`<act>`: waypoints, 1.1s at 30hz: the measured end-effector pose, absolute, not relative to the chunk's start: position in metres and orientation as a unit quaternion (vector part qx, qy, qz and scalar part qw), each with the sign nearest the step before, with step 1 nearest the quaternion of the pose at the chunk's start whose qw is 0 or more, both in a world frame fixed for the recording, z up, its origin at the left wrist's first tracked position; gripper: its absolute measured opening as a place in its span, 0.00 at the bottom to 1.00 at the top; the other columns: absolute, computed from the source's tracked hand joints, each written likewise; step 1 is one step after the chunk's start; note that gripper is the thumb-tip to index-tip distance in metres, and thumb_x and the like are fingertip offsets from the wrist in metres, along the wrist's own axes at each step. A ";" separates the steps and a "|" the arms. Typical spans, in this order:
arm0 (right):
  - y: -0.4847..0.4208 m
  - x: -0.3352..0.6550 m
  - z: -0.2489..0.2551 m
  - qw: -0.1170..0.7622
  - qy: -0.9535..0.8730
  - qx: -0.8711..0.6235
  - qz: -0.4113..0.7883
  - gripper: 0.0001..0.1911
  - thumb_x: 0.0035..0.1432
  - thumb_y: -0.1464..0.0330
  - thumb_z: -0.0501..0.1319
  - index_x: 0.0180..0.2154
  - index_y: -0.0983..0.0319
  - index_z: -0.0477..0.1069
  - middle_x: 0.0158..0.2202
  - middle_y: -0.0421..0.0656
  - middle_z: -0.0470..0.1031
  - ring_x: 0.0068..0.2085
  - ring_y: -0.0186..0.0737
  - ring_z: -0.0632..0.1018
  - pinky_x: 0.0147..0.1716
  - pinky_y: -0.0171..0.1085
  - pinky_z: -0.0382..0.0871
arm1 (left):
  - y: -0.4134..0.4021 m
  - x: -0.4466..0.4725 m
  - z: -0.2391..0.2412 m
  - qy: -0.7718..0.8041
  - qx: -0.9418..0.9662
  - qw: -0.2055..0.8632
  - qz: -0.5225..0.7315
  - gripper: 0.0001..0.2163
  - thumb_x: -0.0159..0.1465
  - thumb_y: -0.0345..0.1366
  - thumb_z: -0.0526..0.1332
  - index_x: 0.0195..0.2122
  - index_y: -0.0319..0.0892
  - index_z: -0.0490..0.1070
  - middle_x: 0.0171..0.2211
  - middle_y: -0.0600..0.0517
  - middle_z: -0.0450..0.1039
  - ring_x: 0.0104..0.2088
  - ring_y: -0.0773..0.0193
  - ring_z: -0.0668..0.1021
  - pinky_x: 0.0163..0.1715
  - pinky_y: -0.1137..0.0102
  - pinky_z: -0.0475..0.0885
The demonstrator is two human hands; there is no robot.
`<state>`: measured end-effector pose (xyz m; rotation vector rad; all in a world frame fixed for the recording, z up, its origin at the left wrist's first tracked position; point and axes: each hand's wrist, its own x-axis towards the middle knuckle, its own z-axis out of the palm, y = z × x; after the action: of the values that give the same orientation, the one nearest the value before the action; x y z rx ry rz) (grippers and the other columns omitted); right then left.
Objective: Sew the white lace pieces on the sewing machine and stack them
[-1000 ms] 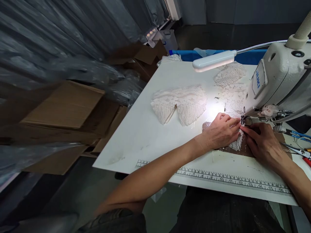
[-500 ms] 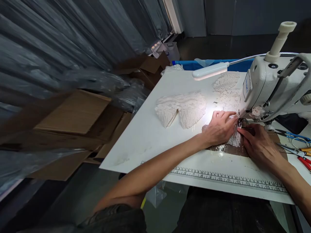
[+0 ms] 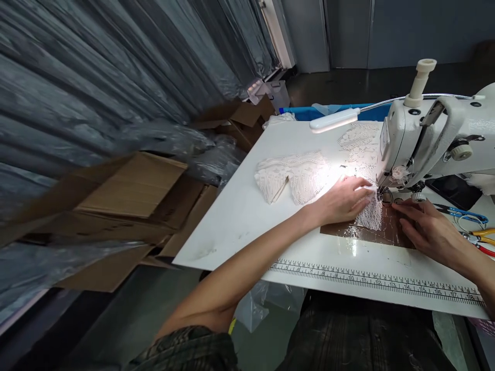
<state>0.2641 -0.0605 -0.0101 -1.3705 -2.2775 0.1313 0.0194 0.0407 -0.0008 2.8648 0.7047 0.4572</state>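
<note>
A strip of white lace (image 3: pixel 370 215) lies under the needle area of the white sewing machine (image 3: pixel 402 134). My left hand (image 3: pixel 346 198) is closed on its left side, fingertips close to the presser foot (image 3: pixel 380 195). Just right of the foot, my right hand (image 3: pixel 435 226) has its index finger stretched out and its thumb apart, with nothing seen between them. Beneath the lace is a brown, shiny plate (image 3: pixel 394 226). A folded lace piece (image 3: pixel 292 175) rests to the left, and more lace (image 3: pixel 359 136) lies behind my left hand.
A lamp (image 3: pixel 334 121) on a bendable neck lights the work. Blue-handled snips (image 3: pixel 469 214) and yellow-handled pliers (image 3: pixel 485 234) lie at the right, near a black flat object (image 3: pixel 454 191). A printed ruler (image 3: pixel 371 282) runs along the table's front. Open cardboard boxes (image 3: pixel 131 185) stand left.
My right hand has drawn away from the lace to the right, and its fingers have spread. My left hand stays on the lace by the foot. The view has shifted slightly.
</note>
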 end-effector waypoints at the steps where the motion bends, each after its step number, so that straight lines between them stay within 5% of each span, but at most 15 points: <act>1: -0.061 0.265 -0.008 0.240 -0.830 -0.500 0.055 0.21 0.68 0.65 0.49 0.56 0.62 0.72 0.46 0.52 0.72 0.44 0.46 0.78 0.45 0.44 0.78 | 0.035 0.018 -0.002 0.210 0.960 0.096 0.155 0.13 0.73 0.39 0.52 0.48 0.38 0.72 0.49 0.42 0.75 0.45 0.58 0.76 0.43 0.62 0.71; 5: -0.064 0.263 -0.002 0.249 -0.826 -0.498 0.091 0.20 0.68 0.64 0.50 0.55 0.61 0.72 0.48 0.51 0.73 0.48 0.46 0.78 0.50 0.45 0.76 | 0.023 0.014 -0.008 0.165 0.962 0.145 0.160 0.10 0.69 0.42 0.61 0.40 0.39 0.74 0.41 0.48 0.76 0.39 0.60 0.76 0.40 0.65 0.70; 15: -0.050 0.244 -0.002 0.227 -0.854 -0.430 0.188 0.16 0.61 0.60 0.62 0.48 0.61 0.71 0.45 0.50 0.73 0.43 0.48 0.78 0.42 0.45 0.76 | 0.016 0.018 -0.016 0.214 0.940 0.155 0.217 0.10 0.72 0.34 0.55 0.35 0.40 0.72 0.38 0.51 0.76 0.38 0.63 0.76 0.39 0.66 0.68; 21: -0.044 0.234 -0.005 0.259 -0.842 -0.439 0.177 0.10 0.68 0.65 0.53 0.36 0.60 0.69 0.35 0.46 0.74 0.36 0.43 0.77 0.36 0.42 0.73 | 0.016 0.018 -0.020 0.193 0.931 0.132 0.281 0.12 0.72 0.42 0.56 0.39 0.39 0.71 0.42 0.47 0.77 0.41 0.61 0.78 0.43 0.61 0.73; 25: -0.046 0.236 -0.009 0.307 -0.814 -0.462 0.171 0.09 0.68 0.64 0.53 0.40 0.60 0.70 0.37 0.46 0.75 0.37 0.42 0.77 0.37 0.40 0.74 | 0.018 0.019 -0.021 0.152 0.928 0.129 0.314 0.10 0.74 0.38 0.54 0.44 0.38 0.71 0.43 0.45 0.78 0.44 0.63 0.80 0.41 0.65 0.79; 30: -0.053 0.238 -0.020 0.230 -0.855 -0.460 0.072 0.18 0.66 0.67 0.53 0.54 0.59 0.72 0.41 0.50 0.71 0.40 0.46 0.75 0.39 0.46 0.76 | 0.020 0.017 -0.021 0.170 0.896 0.176 0.370 0.08 0.73 0.32 0.53 0.47 0.37 0.70 0.42 0.45 0.80 0.44 0.64 0.82 0.42 0.68 0.82; 33: -0.055 0.238 -0.023 0.212 -0.875 -0.433 0.047 0.18 0.66 0.69 0.52 0.51 0.60 0.75 0.39 0.50 0.69 0.39 0.46 0.73 0.38 0.46 0.76 | 0.021 0.015 -0.023 0.161 0.911 0.177 0.335 0.09 0.74 0.32 0.52 0.46 0.37 0.70 0.43 0.45 0.80 0.44 0.64 0.82 0.44 0.66 0.82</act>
<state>0.2381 -0.0549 -0.0227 -1.2041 -2.4295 0.1305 0.0146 0.0215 -0.0226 2.5786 0.4550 0.9482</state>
